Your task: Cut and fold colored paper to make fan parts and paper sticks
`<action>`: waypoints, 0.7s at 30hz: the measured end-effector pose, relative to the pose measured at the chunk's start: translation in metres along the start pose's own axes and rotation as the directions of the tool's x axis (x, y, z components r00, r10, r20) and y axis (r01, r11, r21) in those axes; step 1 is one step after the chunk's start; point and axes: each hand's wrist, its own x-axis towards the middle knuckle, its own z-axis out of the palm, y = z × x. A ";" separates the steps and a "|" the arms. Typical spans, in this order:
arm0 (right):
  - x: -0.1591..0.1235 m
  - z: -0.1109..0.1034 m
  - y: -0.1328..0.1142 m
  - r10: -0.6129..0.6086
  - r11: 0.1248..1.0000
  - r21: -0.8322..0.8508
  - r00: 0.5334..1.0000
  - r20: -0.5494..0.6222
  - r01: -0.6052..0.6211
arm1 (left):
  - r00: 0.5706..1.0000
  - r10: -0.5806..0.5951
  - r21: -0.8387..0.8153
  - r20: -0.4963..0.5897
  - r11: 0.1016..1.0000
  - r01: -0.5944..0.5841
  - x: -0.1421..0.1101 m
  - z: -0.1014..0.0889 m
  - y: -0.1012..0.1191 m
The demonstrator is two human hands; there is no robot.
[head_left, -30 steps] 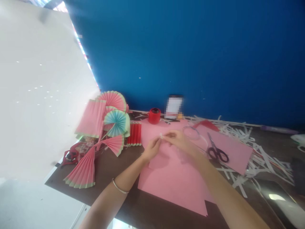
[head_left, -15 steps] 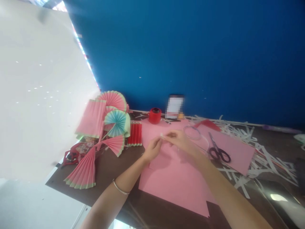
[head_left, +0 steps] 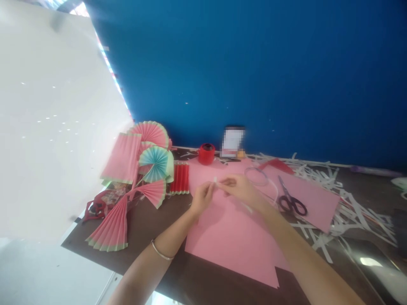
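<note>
Both hands meet over a large pink paper sheet (head_left: 232, 245) on a dark table. My left hand (head_left: 202, 198) and my right hand (head_left: 240, 188) each pinch a small whitish strip (head_left: 216, 181) between their fingertips; it is too small to name for sure. A thin pale strip trails below my right hand. A bangle sits on my left wrist. Black-handled scissors (head_left: 291, 200) lie just right of my right hand on a second pink sheet (head_left: 313, 202).
A heap of pleated pink and teal paper fans (head_left: 143, 169) lies at the left, with a red pleated piece (head_left: 180, 178) beside it. A red tape roll (head_left: 206, 153) stands by the blue wall. White paper strips (head_left: 346, 203) litter the right. A clear ring (head_left: 256, 176) lies near the scissors.
The hands have stayed almost still, pinching the small strip; my right hand's fingers have shifted slightly and the view has barely moved.
</note>
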 end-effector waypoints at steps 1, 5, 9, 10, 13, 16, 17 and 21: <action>0.000 -0.001 0.002 0.016 1.000 -0.003 1.000 -0.015 -0.016 | 1.000 -0.004 0.001 -0.006 1.000 0.004 0.000 0.000 0.000; 0.002 -0.006 0.009 0.038 0.995 -0.089 0.998 -0.042 -0.041 | 1.000 0.005 -0.008 -0.021 1.000 -0.005 -0.001 -0.001 0.001; 0.005 -0.007 0.014 -0.016 0.988 -0.156 0.999 -0.044 0.009 | 1.000 0.017 -0.014 -0.019 1.000 -0.017 -0.001 -0.002 0.003; 0.005 -0.007 0.014 -0.039 0.985 -0.169 0.997 -0.060 0.028 | 1.000 0.020 -0.014 -0.018 1.000 -0.020 -0.001 -0.002 0.004; 0.004 -0.006 0.013 -0.107 0.972 -0.217 0.990 -0.096 0.084 | 0.999 0.023 -0.014 -0.022 1.000 -0.023 -0.001 -0.002 0.004; 0.002 -0.005 0.010 -0.150 0.955 -0.268 0.986 -0.076 0.125 | 1.000 0.012 -0.027 -0.029 1.000 -0.013 0.000 -0.002 0.005; 0.001 -0.005 0.008 -0.156 0.951 -0.279 0.985 -0.066 0.132 | 1.000 0.015 -0.037 -0.027 0.999 -0.016 0.000 -0.002 0.006; -0.002 -0.006 0.004 -0.176 0.932 -0.328 0.983 -0.043 0.153 | 0.999 0.046 -0.079 -0.011 0.996 -0.047 0.001 -0.002 0.008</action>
